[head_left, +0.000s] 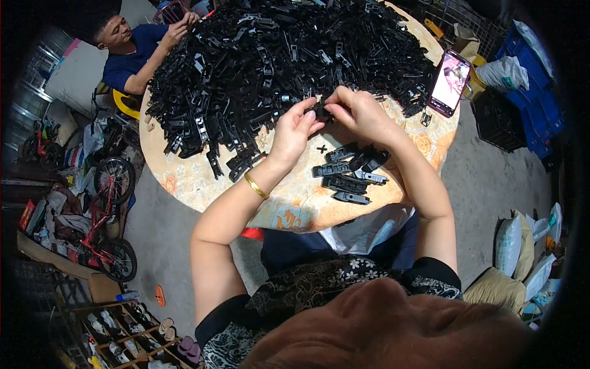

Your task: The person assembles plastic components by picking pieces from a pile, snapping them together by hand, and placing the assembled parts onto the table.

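My left hand (294,132), with a gold bangle (256,185) on its wrist, is at the near edge of a large heap of black plastic parts (276,55). Its thumb and fingers pinch a small black plastic part (321,112), mostly hidden by the fingers. From the other side, my right hand (364,115) has its thumb and forefinger closed on the same part. Below the right hand lies a small group of long black plastic pieces (349,175). A tiny black cross-shaped piece (321,149) rests just left of them.
A round table with a flowered cloth (178,184) bears the heap. A phone with a lit screen (450,83) stands at its right edge. Another person (138,55) sits across at the far left, hands at the heap. On the floor are a red bicycle (101,212), a shoe rack (117,329) and sacks (509,246).
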Demonstrator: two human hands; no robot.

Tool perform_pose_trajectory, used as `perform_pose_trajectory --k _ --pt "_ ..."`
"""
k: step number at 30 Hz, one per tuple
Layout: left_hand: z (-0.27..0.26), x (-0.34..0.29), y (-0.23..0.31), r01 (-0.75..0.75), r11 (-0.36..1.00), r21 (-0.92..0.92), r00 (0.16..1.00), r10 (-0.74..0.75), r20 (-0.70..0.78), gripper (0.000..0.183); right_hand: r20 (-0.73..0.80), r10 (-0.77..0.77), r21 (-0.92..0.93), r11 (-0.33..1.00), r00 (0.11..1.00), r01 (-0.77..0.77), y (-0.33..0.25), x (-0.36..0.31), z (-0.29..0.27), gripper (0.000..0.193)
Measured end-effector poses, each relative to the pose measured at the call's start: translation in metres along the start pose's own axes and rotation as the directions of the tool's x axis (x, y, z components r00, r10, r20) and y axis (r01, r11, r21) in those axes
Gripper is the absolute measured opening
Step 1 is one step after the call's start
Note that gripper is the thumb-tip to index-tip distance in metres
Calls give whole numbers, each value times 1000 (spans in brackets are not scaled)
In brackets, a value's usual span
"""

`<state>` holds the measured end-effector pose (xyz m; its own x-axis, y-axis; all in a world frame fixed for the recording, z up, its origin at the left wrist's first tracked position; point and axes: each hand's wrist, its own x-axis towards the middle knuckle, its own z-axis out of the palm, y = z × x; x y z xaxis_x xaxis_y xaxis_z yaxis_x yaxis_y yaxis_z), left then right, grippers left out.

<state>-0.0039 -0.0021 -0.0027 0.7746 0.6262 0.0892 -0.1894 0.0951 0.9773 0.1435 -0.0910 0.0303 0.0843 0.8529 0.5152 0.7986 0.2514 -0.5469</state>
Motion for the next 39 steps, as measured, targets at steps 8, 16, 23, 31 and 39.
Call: perform_pose_trajectory --k 8,16,23,31,39 --pt "-1 1 -3 -131 969 211 984 153 -89 33 -35 -86 -30 996 996 85 -4 -3 11 11" --pt "0 -2 3 -118 967 228 989 135 -63 35 -38 -105 -30 994 994 104 -8 -1 7 13" --pt "-4 -1 11 -94 958 270 994 106 -31 37 -3 -11 -10 1000 1000 11 -7 -3 10 16" --pt "-4 0 19 -21 998 56 998 18 61 37 341 228 426 828 912 -366 21 2 -6 22" --pt "-2 -2 21 16 1000 -15 992 -14 124 33 318 422 439 729 849 -526 30 8 -17 22"
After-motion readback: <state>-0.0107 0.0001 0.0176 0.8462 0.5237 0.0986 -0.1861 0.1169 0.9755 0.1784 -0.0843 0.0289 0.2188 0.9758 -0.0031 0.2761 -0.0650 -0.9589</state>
